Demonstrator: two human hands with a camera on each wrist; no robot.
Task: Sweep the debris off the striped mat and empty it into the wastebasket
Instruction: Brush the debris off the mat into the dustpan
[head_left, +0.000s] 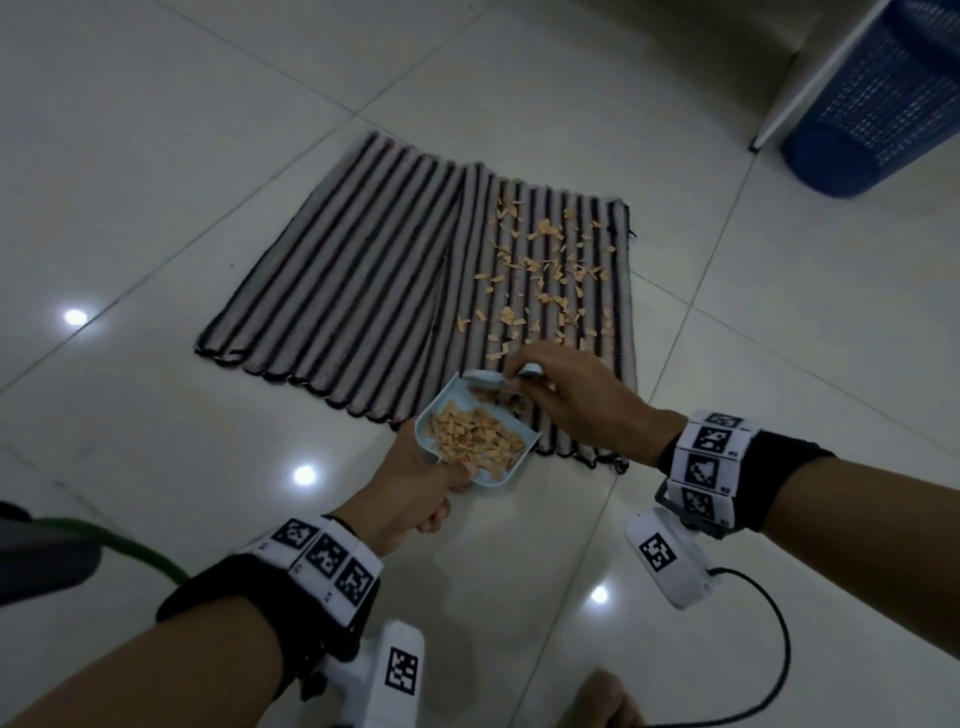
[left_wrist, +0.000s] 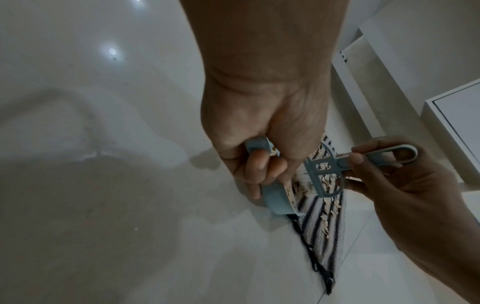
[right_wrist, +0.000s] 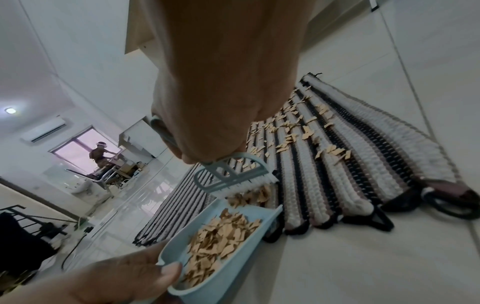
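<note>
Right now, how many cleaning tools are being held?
2. A light blue dustpan, loaded with debris, is gripped by the left hand at the mat's near edge. A small brush is held by the right hand at the pan's mouth.

A home interior, my striped mat (head_left: 363, 270) on glossy white floor tiles (head_left: 156, 130), wall air conditioner (right_wrist: 44, 130) above a window (right_wrist: 78, 149), white cabinet (left_wrist: 454, 127), blue wastebasket (head_left: 878, 98) by the wall

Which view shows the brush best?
The right wrist view: the brush shows its frame and bristles at the dustpan's mouth. The left wrist view shows its handle; the head view shows only a sliver.
</note>
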